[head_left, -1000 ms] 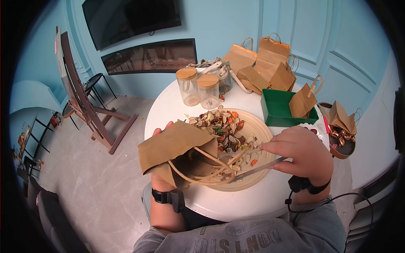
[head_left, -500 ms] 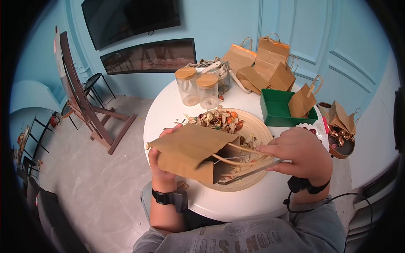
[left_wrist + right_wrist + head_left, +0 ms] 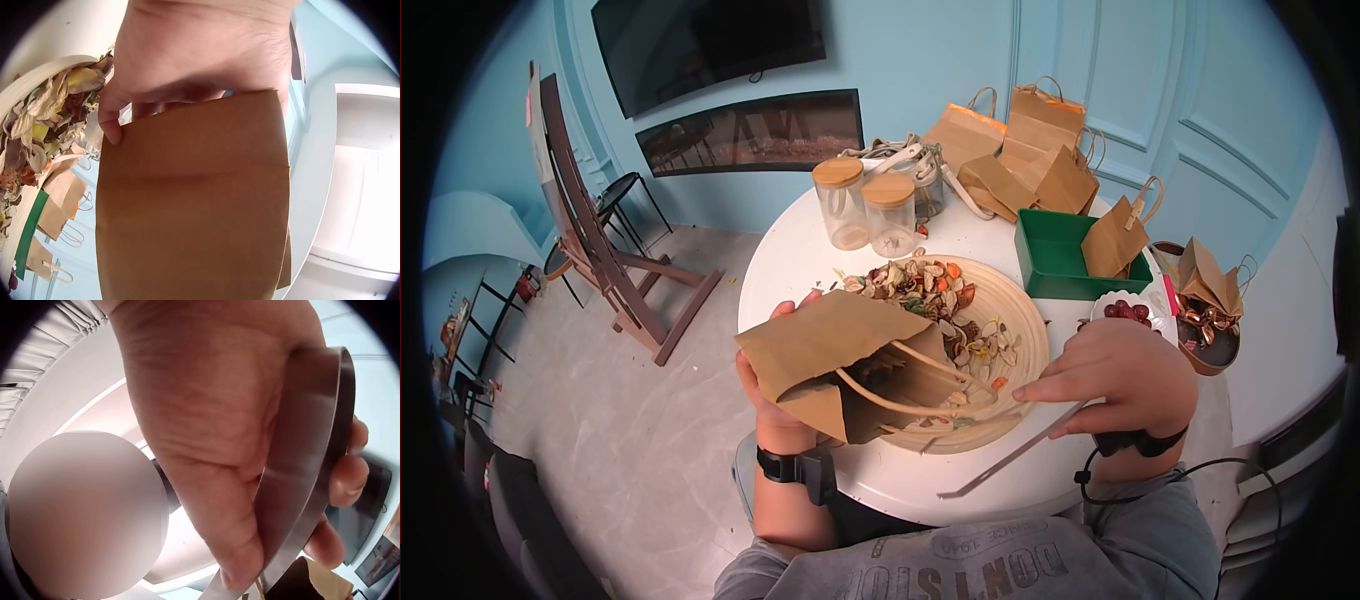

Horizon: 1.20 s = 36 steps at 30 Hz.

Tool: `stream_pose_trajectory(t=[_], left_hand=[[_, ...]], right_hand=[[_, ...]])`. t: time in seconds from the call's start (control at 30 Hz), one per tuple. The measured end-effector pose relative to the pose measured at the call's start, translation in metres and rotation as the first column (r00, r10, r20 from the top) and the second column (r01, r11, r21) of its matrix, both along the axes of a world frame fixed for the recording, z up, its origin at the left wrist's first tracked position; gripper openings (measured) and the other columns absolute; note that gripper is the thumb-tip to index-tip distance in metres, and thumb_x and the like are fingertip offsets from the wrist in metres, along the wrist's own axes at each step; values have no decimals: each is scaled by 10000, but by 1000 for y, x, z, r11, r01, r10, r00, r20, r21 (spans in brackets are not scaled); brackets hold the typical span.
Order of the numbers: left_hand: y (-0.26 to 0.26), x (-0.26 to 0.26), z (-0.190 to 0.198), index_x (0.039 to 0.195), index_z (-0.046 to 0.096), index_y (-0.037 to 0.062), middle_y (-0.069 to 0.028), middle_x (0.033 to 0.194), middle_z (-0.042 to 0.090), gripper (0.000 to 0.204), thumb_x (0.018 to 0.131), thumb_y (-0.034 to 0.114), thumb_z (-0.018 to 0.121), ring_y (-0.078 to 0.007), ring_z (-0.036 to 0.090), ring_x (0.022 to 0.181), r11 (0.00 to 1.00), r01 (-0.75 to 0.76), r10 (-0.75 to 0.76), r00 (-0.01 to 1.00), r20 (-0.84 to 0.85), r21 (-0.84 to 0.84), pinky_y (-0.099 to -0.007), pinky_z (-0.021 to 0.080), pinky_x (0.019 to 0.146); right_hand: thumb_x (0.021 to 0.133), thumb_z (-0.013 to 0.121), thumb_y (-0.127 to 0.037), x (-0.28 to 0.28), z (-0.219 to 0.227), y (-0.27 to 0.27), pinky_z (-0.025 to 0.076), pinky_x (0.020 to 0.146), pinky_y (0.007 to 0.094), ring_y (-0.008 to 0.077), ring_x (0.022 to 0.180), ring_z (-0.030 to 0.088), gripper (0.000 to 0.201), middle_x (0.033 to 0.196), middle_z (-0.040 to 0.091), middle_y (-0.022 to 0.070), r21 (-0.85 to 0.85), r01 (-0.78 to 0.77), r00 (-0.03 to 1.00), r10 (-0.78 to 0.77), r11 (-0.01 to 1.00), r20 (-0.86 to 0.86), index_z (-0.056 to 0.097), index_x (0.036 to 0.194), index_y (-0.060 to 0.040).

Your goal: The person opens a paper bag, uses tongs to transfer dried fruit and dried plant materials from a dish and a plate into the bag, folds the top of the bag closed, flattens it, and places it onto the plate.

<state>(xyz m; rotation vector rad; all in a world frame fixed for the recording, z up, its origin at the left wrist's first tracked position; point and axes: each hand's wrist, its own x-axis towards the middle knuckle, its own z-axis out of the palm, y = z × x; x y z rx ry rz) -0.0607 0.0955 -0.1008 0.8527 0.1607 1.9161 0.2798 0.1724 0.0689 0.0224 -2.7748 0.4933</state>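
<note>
A person in a grey T-shirt (image 3: 990, 555) sits at a round white tabletop (image 3: 785, 262), both hands occupied. The left hand (image 3: 765, 400), left of center, grips a brown kraft paper bag (image 3: 835, 335), fingers curled around its end. Tilted on its side, the bag lies at the center of the frame, its dark mouth turned toward the lower right, its looped handles (image 3: 912, 411) reaching out near the fingertips of the other hand. The right hand (image 3: 1120, 370), right of center, pinches metal tongs (image 3: 1015, 450), one slim arm slanting down to the lower left, apart from the bag. The close view from the right wrist shows the bent end of the tongs tucked against the palm.

Beneath the bag, a round wooden tray (image 3: 1034, 330) carries a heap of dried petals and slices (image 3: 975, 340). Toward the top of the tabletop stand two clear jars (image 3: 891, 230) with wooden lids. At upper right, a green box (image 3: 1040, 250) holds a small paper bag (image 3: 1112, 240), with a white dish (image 3: 1162, 320) of dark red balls (image 3: 1127, 312) just below it. More paper bags (image 3: 1045, 130) cluster against the blue wall (image 3: 930, 50). An easel (image 3: 580, 215) stands at left, below a dark screen (image 3: 710, 50).
</note>
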Motion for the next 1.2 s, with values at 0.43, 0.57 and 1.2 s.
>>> stream_pose_trajectory(t=[0.43,0.57,1.2], left_hand=[[-6,2,4,1354,523,55,-230,1462,452,701,922,603,456,-366,418,1354,996,27,-19,996,90,-90,-507,339,1130],[-4,3,5,1386,487,73,-217,1475,434,748,904,644,464,-360,398,1370,997,64,-64,998,15,-52,-516,330,1133],[4,-16,-4,1432,462,46,-228,1523,369,681,948,525,445,-357,339,1418,999,42,-45,995,89,32,-486,247,1184]], right_hand=[[751,809,-199,5,4,6,409,543,298,171,594,558,489,822,679,33,-228,204,979,-193,952,71,674,1197,-52],[853,731,-256,-2,10,5,464,601,334,227,697,638,453,843,679,86,-240,290,949,-245,926,201,632,1246,-53],[816,734,-259,-9,-4,0,451,662,394,302,755,603,427,818,628,87,92,629,765,-595,772,-247,640,1197,-90]])
